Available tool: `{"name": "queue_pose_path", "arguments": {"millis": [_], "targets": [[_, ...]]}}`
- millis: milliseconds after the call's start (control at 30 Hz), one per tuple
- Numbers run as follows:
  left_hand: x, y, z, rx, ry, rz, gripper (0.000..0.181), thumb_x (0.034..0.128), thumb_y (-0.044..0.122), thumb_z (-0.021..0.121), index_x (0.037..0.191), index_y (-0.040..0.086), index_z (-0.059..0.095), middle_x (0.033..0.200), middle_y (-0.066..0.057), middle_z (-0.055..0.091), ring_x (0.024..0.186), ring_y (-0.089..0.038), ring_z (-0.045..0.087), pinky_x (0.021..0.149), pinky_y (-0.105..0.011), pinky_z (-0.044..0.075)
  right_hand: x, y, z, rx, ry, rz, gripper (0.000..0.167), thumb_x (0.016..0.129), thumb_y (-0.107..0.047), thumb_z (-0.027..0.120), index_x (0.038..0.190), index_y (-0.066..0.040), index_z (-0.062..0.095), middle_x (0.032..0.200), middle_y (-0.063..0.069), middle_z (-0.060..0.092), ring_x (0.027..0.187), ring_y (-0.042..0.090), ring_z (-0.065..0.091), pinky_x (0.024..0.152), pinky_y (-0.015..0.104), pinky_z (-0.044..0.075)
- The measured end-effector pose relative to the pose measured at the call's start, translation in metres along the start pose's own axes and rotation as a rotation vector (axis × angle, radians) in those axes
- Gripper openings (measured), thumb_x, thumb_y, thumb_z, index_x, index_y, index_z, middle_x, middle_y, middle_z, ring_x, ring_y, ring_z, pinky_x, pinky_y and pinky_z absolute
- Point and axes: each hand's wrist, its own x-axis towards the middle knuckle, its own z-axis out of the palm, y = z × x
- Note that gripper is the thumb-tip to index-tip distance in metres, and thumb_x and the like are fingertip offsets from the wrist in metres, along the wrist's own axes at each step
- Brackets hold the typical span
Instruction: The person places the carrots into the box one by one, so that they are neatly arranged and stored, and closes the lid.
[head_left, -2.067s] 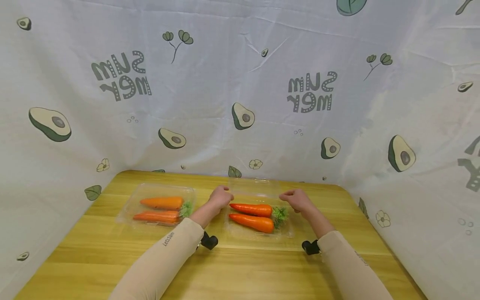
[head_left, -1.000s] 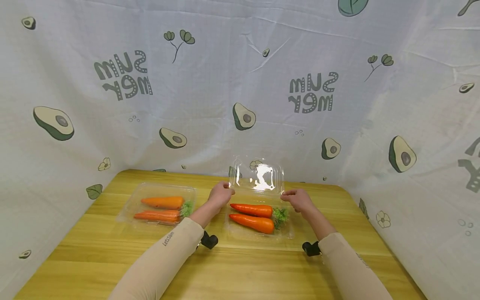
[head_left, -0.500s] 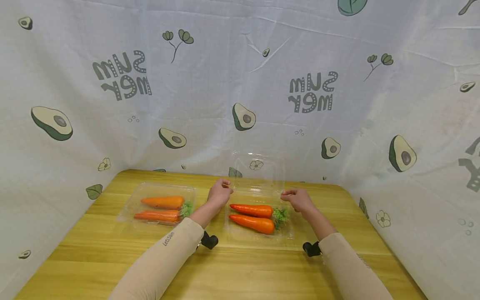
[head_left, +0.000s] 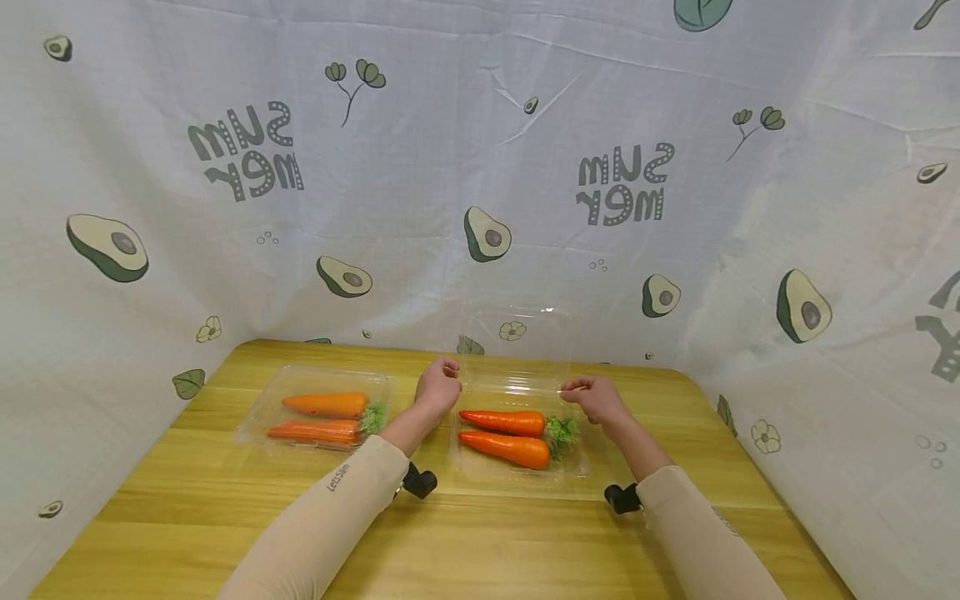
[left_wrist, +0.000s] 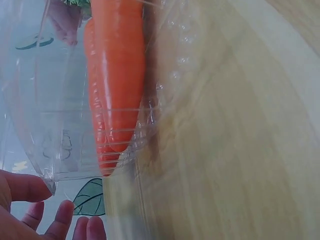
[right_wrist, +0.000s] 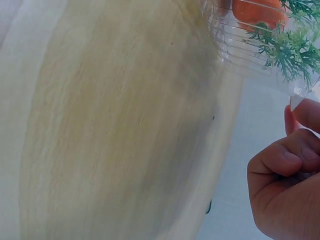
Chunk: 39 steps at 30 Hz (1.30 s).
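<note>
A clear plastic clamshell container stands on the table, its transparent lid raised at the back. Inside lie two orange carrots with green frilly leaves at their right end. At the container's back left corner is my left hand; in the left wrist view its thumb touches the corner, and the other fingers hang loosely apart from it. My right hand pinches the back right corner between thumb and forefinger, its other fingers curled, as the right wrist view shows.
To the left sits a second clear container, lid down, with carrots and green leaves inside. A white cloth printed with avocados hangs behind and beside the wooden table.
The lid has swung up from low at the back to nearly upright. Lately my left hand has shifted slightly left, its fingers loosening. My right hand stays almost still at its corner.
</note>
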Motion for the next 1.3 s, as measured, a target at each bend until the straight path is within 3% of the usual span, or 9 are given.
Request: {"name": "queue_pose_path", "arguments": {"millis": [233, 467, 667, 867, 967, 1067, 1133, 1300], "targets": [[-0.001, -0.001, -0.001, 0.066, 0.016, 0.036, 0.029, 0.0876, -0.005, 0.054, 0.113, 0.008, 0.061, 0.109, -0.008, 0.063, 0.084, -0.025, 0.056, 0.064, -0.030, 0.042, -0.003, 0.000, 0.001, -0.003, 0.012, -0.008, 0.024, 0.097, -0.018, 0.066, 0.114, -0.001, 0.067, 0.069, 0.000, 0.047, 0.048, 0.011, 0.025, 0.048, 0.024, 0.027], [-0.003, 0.000, -0.002, 0.139, 0.041, 0.078, 0.026, 0.0852, -0.004, 0.056, 0.107, 0.008, 0.060, 0.104, -0.006, 0.064, 0.085, -0.025, 0.058, 0.070, -0.033, 0.044, -0.007, 0.002, 0.003, -0.002, 0.015, -0.031, 0.027, 0.097, -0.018, 0.065, 0.116, 0.000, 0.068, 0.086, 0.005, 0.061, 0.046, 0.011, 0.025, 0.047, 0.024, 0.028], [-0.006, -0.001, -0.003, 0.165, 0.041, 0.082, 0.022, 0.0865, -0.004, 0.055, 0.103, 0.011, 0.059, 0.102, -0.005, 0.063, 0.082, -0.025, 0.055, 0.068, -0.032, 0.042, -0.012, 0.003, 0.002, -0.007, 0.014, -0.032, 0.029, 0.097, -0.018, 0.064, 0.120, 0.001, 0.068, 0.088, 0.006, 0.062, 0.046, 0.010, 0.024, 0.046, 0.024, 0.028], [-0.008, -0.001, -0.005, 0.176, 0.042, 0.088, 0.021, 0.0853, -0.004, 0.056, 0.100, 0.011, 0.058, 0.100, -0.005, 0.063, 0.080, -0.025, 0.054, 0.068, -0.032, 0.040, -0.020, 0.003, -0.002, -0.011, 0.030, -0.023, 0.035, 0.101, -0.023, 0.060, 0.127, 0.000, 0.066, 0.115, 0.018, 0.064, 0.048, 0.010, 0.027, 0.048, 0.024, 0.029], [-0.009, -0.002, -0.006, 0.183, 0.044, 0.100, 0.021, 0.0840, -0.004, 0.055, 0.098, 0.011, 0.058, 0.099, -0.005, 0.063, 0.081, -0.025, 0.054, 0.068, -0.032, 0.041, -0.026, -0.001, -0.006, 0.008, 0.035, -0.013, 0.040, 0.102, -0.028, 0.057, 0.130, 0.001, 0.063, 0.086, 0.009, 0.062, 0.046, 0.011, 0.028, 0.047, 0.025, 0.030], [-0.009, -0.002, -0.006, 0.189, 0.049, 0.108, 0.022, 0.0823, -0.005, 0.056, 0.097, 0.011, 0.059, 0.098, -0.005, 0.064, 0.081, -0.025, 0.055, 0.069, -0.033, 0.041, -0.030, -0.006, -0.010, 0.044, 0.041, 0.002, 0.044, 0.105, -0.033, 0.052, 0.134, -0.002, 0.061, 0.059, -0.004, 0.041, 0.044, 0.011, 0.027, 0.046, 0.025, 0.029], [-0.010, -0.003, -0.006, 0.193, 0.050, 0.109, 0.022, 0.0821, -0.005, 0.056, 0.097, 0.011, 0.059, 0.099, -0.005, 0.064, 0.082, -0.025, 0.056, 0.069, -0.033, 0.042, -0.032, -0.011, -0.013, 0.088, 0.042, -0.008, 0.046, 0.106, -0.035, 0.047, 0.137, -0.003, 0.059, 0.054, -0.006, 0.033, 0.044, 0.011, 0.026, 0.046, 0.026, 0.028], [-0.009, -0.003, -0.006, 0.204, 0.045, 0.106, 0.021, 0.0840, -0.004, 0.057, 0.099, 0.012, 0.059, 0.103, -0.005, 0.065, 0.085, -0.025, 0.056, 0.071, -0.033, 0.043, -0.039, -0.021, -0.018, 0.235, 0.068, -0.060, 0.048, 0.108, -0.036, 0.044, 0.143, -0.005, 0.055, 0.054, -0.009, 0.033, 0.046, 0.010, 0.026, 0.048, 0.026, 0.028]]}}
